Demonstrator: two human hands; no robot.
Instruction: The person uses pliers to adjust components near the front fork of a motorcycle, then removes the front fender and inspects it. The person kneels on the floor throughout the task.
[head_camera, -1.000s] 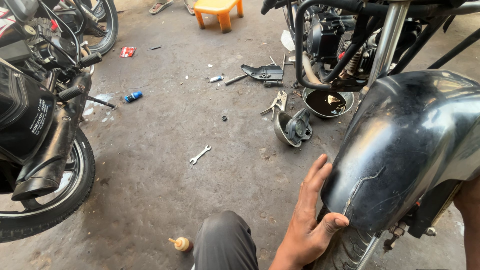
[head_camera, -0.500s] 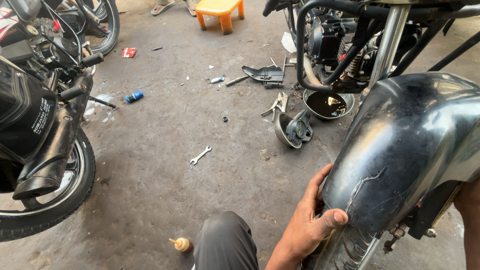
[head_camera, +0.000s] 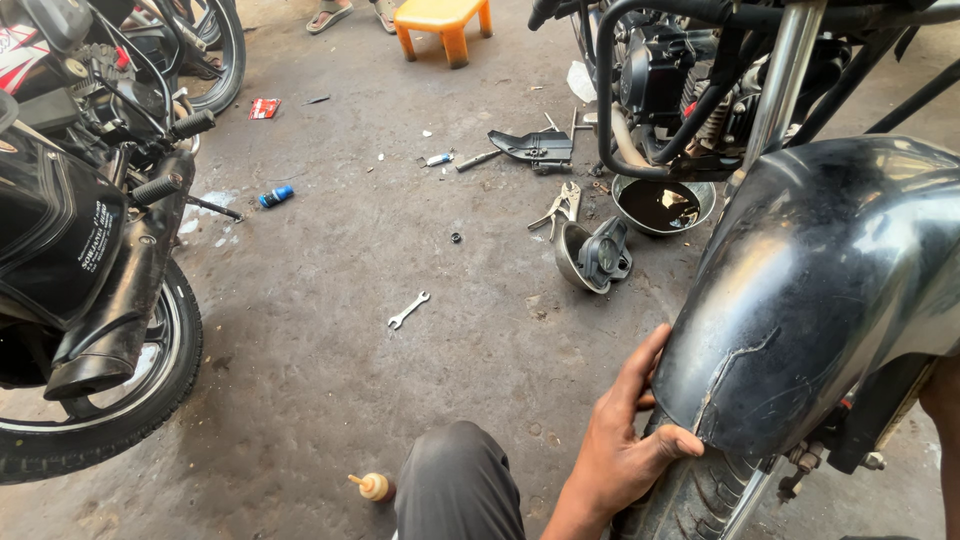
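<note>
From the head camera, the left hand (head_camera: 625, 450) is clamped on the lower edge of the black front mudguard (head_camera: 810, 300) of the motorcycle at the right, thumb hooked over the cracked lip and fingers (head_camera: 640, 365) laid up along its side, just above the front tyre (head_camera: 690, 500). Against the pictures from a second and half a second back, little has moved: the grip sits in the same spot on the mudguard, the thumb has crept slightly further onto the lip, and the view has only drifted a touch. That reads as a steady hold on the guard, pressing or bracing it more than shifting it. The right hand is not in view; only a sliver of arm shows at the far right edge, so whether it is open or closed cannot be told. The person's knee in grey trousers (head_camera: 455, 485) is low in the frame, with a small capped bottle (head_camera: 375, 487) on the floor beside it. Further off on the concrete floor (head_camera: 330, 400) lie an open-ended spanner (head_camera: 408, 310), a headlight housing (head_camera: 592, 255), pliers (head_camera: 560, 208) and a bowl of dark oil (head_camera: 662, 203), none of them disturbed. A second motorcycle (head_camera: 85, 260) stands at the left.
</note>
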